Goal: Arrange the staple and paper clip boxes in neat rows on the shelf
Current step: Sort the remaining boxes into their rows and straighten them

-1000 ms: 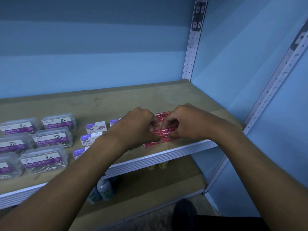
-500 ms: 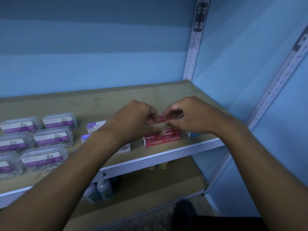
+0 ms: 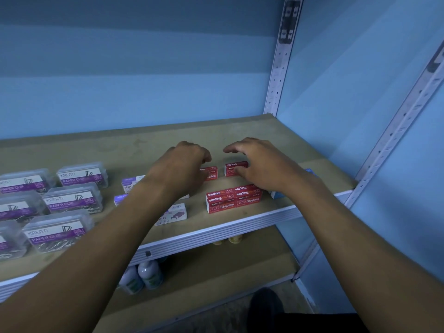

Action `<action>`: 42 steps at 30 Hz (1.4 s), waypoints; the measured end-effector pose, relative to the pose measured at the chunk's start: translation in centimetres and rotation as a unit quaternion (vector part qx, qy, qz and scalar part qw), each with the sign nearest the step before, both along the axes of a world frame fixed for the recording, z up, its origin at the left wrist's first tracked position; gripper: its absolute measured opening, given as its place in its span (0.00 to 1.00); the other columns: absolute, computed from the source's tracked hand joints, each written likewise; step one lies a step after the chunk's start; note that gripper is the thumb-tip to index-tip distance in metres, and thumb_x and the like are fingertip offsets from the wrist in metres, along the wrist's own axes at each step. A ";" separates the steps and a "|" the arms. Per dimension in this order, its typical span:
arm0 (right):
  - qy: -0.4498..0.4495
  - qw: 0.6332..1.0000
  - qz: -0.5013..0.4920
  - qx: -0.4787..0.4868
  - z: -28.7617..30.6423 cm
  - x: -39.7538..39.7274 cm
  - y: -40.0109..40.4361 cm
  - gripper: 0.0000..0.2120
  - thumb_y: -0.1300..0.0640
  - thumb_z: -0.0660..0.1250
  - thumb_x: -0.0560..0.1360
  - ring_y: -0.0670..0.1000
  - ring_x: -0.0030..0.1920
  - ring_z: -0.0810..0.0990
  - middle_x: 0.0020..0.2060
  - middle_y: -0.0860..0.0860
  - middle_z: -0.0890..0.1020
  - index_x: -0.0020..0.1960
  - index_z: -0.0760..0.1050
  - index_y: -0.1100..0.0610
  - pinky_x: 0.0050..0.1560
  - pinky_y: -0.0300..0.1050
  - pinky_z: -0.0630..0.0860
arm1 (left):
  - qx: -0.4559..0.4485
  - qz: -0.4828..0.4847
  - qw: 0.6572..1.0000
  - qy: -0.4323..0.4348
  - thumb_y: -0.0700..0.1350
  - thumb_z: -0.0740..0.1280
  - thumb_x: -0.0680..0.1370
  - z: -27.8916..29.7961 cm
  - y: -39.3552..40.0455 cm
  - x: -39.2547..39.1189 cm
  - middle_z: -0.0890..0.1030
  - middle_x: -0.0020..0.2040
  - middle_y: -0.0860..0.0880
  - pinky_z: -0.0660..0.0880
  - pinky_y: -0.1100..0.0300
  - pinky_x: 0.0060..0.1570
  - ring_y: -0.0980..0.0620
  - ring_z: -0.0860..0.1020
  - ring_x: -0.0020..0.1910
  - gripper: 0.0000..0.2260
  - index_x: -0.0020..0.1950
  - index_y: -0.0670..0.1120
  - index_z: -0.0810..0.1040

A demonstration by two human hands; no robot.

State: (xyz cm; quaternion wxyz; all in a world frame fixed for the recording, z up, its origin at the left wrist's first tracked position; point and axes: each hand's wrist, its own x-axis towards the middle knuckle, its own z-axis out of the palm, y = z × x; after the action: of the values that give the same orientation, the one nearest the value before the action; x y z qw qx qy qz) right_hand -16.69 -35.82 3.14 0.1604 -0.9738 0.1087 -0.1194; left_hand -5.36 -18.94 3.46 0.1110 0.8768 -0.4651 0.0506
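Nearest me, at 8 o'clock, the clip boxes (image 3: 55, 233) sit in files running back from the shelf (image 3: 240, 227) edge; they look sorted, so I leave them. Just right of them, around 10 o'clock, the white boxes (image 3: 174, 213) run back in a file too, partly hidden under my left forearm. At 12 o'clock, close to the edge, the red block (image 3: 233, 199) is packed tight, boxes touching, labels facing me so they read from the aisle. Behind it two more red boxes lie apart from each other: one (image 3: 211, 173) by my left hand (image 3: 185, 162), which is curled loosely over it, gripping nothing that I can see; the other (image 3: 234, 168) touched by my right hand (image 3: 262, 164), fingers spread, nudging rather than holding. I judge they need squaring into a second row. A blue box (image 3: 278, 194) hides behind my right wrist.
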 end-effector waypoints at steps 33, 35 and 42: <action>0.039 0.998 0.036 0.047 2.7 -2.8 0.8 0.10 0.60 0.72 0.75 0.40 0.46 0.82 0.46 0.42 0.85 0.53 0.86 0.48 0.49 0.38 0.80 | -0.039 -0.086 0.993 0.067 0.46 0.74 0.74 1.9 1.3 -3.7 0.85 0.53 0.53 0.78 0.62 0.48 0.60 0.76 0.38 0.12 0.57 0.52 0.84; 0.050 0.997 0.039 0.045 2.5 -2.7 0.8 0.10 0.60 0.72 0.75 0.39 0.44 0.81 0.43 0.41 0.84 0.52 0.86 0.48 0.48 0.38 0.80 | -0.036 -0.085 0.994 0.062 0.46 0.73 0.74 1.7 1.3 -3.5 0.85 0.51 0.54 0.79 0.60 0.48 0.61 0.75 0.37 0.10 0.56 0.53 0.85; 0.079 0.994 0.047 0.053 2.3 -2.7 1.0 0.11 0.60 0.70 0.76 0.39 0.44 0.82 0.46 0.43 0.86 0.53 0.86 0.47 0.47 0.37 0.80 | -0.029 -0.083 0.992 0.094 0.46 0.71 0.76 1.3 1.3 -3.3 0.85 0.52 0.53 0.78 0.61 0.47 0.60 0.78 0.40 0.09 0.55 0.53 0.85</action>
State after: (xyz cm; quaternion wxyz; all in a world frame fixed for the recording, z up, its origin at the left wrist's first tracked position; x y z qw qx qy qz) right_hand -19.38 -34.83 5.44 0.2077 -0.9744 0.0811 -0.0284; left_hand -8.62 -17.62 4.75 0.1840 0.8325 -0.5219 -0.0279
